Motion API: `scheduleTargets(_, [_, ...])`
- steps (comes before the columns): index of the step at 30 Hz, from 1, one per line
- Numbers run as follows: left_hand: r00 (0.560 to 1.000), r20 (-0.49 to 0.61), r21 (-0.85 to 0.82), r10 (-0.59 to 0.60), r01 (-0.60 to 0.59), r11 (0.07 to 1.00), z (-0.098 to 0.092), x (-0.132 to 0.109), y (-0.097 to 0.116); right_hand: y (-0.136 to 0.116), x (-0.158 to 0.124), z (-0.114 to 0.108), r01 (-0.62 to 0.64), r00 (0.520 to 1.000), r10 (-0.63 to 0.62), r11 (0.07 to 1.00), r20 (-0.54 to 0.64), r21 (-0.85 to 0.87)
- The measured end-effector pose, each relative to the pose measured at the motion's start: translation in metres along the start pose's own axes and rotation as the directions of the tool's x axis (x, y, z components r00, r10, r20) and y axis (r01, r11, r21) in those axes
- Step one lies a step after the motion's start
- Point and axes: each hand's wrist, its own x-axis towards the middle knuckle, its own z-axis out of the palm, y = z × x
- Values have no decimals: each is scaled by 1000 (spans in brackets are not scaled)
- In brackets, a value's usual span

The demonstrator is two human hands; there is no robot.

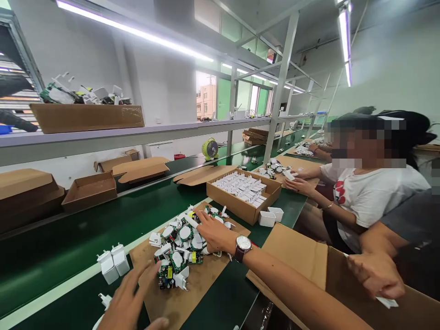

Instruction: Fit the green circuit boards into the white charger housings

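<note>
Nearest, at the near left corner of the pile of circuit boards: left hand, open, fingers spread. Partly hidden by that hand, a white plug. Left of the pile, two white adapter housings, side by side on the green surface, pins up. Beneath the pile, a cardboard sheet. Reaching onto the pile's right side, right hand, fingers down among the boards (round watch at the wrist); cannot tell whether gripping one. Beyond the pile, to the right, two white cases near a cardboard box of white adapters. Farther right, a co-worker's hands with a white piece. Well past the pile, a fan.
</note>
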Motion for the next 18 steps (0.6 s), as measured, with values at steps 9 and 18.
scheduleTargets(9, [965,99,-100,-242,252,963,64,77,30,21,5,6,-2,998,6,998,-57,68])
scheduleTargets(18, [974,185,-251,-134,179,951,25,64,13,33,12,9,-5,996,19,987,-85,161])
